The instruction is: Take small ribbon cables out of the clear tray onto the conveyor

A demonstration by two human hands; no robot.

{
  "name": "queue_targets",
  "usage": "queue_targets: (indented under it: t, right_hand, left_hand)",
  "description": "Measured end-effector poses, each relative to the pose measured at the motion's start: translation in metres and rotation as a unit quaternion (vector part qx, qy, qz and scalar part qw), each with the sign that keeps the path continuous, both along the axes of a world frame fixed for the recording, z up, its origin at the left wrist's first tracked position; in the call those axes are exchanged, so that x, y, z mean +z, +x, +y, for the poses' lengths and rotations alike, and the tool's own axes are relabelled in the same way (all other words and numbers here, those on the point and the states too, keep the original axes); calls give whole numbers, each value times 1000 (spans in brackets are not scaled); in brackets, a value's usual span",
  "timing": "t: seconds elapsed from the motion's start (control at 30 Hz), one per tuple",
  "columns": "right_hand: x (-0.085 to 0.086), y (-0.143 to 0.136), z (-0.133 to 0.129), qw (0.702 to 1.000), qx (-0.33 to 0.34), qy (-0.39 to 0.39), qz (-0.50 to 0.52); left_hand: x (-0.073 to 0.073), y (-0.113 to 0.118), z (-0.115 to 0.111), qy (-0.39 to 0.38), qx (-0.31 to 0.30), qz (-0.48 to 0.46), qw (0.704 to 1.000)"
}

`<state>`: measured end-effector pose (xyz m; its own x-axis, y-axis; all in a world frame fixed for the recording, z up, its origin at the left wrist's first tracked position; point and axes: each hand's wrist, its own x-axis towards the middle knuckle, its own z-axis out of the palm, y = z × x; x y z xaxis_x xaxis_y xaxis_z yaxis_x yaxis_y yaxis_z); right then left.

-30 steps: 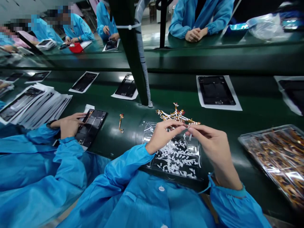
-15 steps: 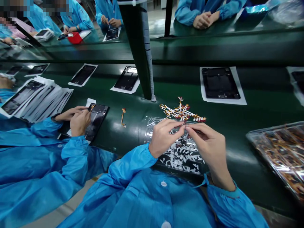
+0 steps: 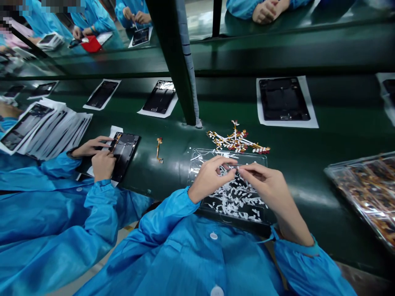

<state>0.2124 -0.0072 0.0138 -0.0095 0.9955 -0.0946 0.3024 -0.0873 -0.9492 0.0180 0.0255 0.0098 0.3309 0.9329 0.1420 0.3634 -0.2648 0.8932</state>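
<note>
My left hand and my right hand meet fingertip to fingertip above a clear plastic tray. Both hands are pinched closed around something too small to make out. Many small white strips lie scattered in the tray below them. Just behind the tray is a pile of orange and white flex cables, some with red ends. A single flex cable rests on the green bench to the left.
A box of orange flex parts sits at the right. Black panels on white sheets line the back, behind a green post. At the left, a co-worker's hands touch a black panel beside stacked sheets.
The view has tilted down slightly. My hands are still together over the tray, with the fingertips shifted slightly. The co-worker's hands have moved a little on their panel.
</note>
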Motion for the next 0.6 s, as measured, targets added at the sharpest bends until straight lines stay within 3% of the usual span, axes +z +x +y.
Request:
queue_targets:
  t: [0.17, 0.27, 0.37, 0.47, 0.6]
  right_hand:
    - [-4, 1, 2, 998, -30, -33, 32]
    - [-7, 1, 2, 996, -51, -40, 62]
    - [-7, -2, 2, 991, -55, -50, 108]
    - [-6, -6, 1, 990, -47, -50, 126]
    - [-6, -10, 1, 996, -40, -10, 78]
  left_hand:
    - [4, 1, 2, 13, 4, -19, 1000]
    - [2, 0, -3, 134, 41, 29, 990]
    - [-2, 2, -9, 253, 25, 131, 958]
    - [-7, 4, -12, 287, 27, 192, 938]
    - [-12, 6, -13, 307, 48, 218, 925]
